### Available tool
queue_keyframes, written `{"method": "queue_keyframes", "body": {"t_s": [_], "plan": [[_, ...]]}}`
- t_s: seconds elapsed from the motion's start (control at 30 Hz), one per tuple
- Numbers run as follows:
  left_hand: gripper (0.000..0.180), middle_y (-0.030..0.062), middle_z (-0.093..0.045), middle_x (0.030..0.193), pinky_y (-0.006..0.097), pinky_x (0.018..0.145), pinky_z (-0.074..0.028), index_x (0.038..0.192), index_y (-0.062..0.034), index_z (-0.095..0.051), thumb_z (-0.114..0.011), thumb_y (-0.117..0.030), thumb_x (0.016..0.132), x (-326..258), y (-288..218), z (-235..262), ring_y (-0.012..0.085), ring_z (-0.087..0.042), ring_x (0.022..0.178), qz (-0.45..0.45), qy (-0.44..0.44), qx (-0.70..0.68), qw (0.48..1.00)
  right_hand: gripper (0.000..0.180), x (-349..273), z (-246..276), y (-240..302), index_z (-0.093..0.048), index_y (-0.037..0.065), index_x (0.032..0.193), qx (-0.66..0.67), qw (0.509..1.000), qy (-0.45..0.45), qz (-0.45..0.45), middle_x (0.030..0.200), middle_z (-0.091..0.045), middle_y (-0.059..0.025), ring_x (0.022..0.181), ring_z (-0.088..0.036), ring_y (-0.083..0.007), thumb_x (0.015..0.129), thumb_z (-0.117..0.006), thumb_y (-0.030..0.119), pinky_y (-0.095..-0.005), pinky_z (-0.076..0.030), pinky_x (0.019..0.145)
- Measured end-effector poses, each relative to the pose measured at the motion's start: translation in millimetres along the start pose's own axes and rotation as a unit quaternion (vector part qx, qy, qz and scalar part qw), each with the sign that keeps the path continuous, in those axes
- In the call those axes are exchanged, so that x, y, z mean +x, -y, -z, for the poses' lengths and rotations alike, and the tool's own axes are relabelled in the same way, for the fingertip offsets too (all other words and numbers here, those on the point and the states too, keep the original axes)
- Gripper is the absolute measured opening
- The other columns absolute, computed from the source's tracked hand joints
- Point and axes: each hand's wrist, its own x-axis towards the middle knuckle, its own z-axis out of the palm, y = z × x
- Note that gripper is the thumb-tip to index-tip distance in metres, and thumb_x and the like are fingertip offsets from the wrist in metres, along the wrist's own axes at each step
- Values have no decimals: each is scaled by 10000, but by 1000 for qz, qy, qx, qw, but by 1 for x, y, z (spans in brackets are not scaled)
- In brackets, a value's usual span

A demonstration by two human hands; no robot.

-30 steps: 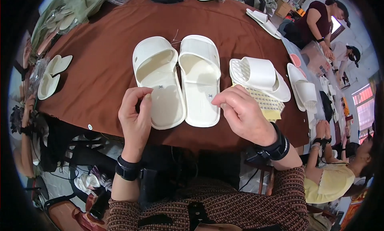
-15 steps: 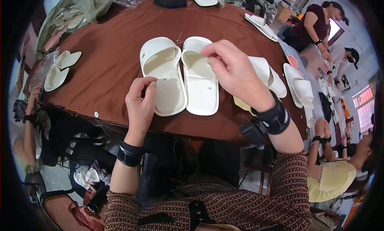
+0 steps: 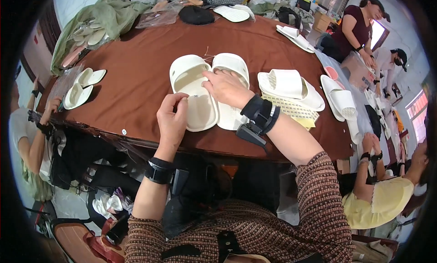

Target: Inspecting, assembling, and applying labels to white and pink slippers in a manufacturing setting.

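Observation:
Two off-white slide slippers lie side by side before me, toes pointing away. My left hand [image 3: 174,120] is at the outer edge of the left slipper [image 3: 200,113], thumb and forefinger pinched together; anything between them is too small to make out. Over the right slipper [image 3: 231,62] reaches my right hand [image 3: 226,86], fingers stretched toward the inner side of the left slipper's strap, with the thumb a little apart. It covers much of the right slipper's insole. A small dark printed mark shows on the left insole. A thin thread [image 3: 207,51] sticks up between the toes.
To the right, another white pair [image 3: 291,88] lies on yellow label sheets [image 3: 291,109]. More slippers [image 3: 82,88] sit at the left edge of the brown-covered table [image 3: 141,72]. A black cap-like item [image 3: 195,15] lies at the back. Other people work at both sides.
My right hand has moved left and down from the right slipper's strap to between the two slippers. My left hand keeps its pinch at the left slipper's edge. The view has shifted slightly.

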Motion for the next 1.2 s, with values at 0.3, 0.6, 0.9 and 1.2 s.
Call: {"method": "queue_keyframes", "body": {"t_s": [0.3,0.6,0.9,1.2], "plan": [[190,31,-612,1060,246,873,-467,1155,10,-595,-516,-81,1008,4,9,7,96,-559,971,39,-98,-169,980,241,-7,32,17,-587,-29,1030,57,992,-108,12,866,-644,-255,865,-609,-425,968,-504,189,-511,-451,813],[216,51,-639,1040,240,843,-478,1161,29,-594,-504,-103,1016,6,19,2,105,-581,940,53,-69,-212,973,315,-49,100,41,-578,-55,1229,203,957,-205,42,898,-628,-246,849,-624,-361,997,-496,142,-401,-491,780],[202,70,-630,1103,291,932,-488,1180,8,-589,-510,-79,1015,14,38,8,140,-596,1007,42,-41,-208,976,343,-125,179,2,-598,-59,1230,114,972,-196,-53,1058,-662,-254,966,-657,-338,1010,-469,170,-376,-502,874],[197,63,-634,1059,275,915,-475,1146,23,-614,-535,-45,979,7,20,14,140,-597,1002,24,-55,-110,992,400,-173,208,-99,-599,-74,1226,-21,951,-233,-201,1205,-655,-239,1120,-632,-305,1041,-424,234,-357,-456,980]]}}
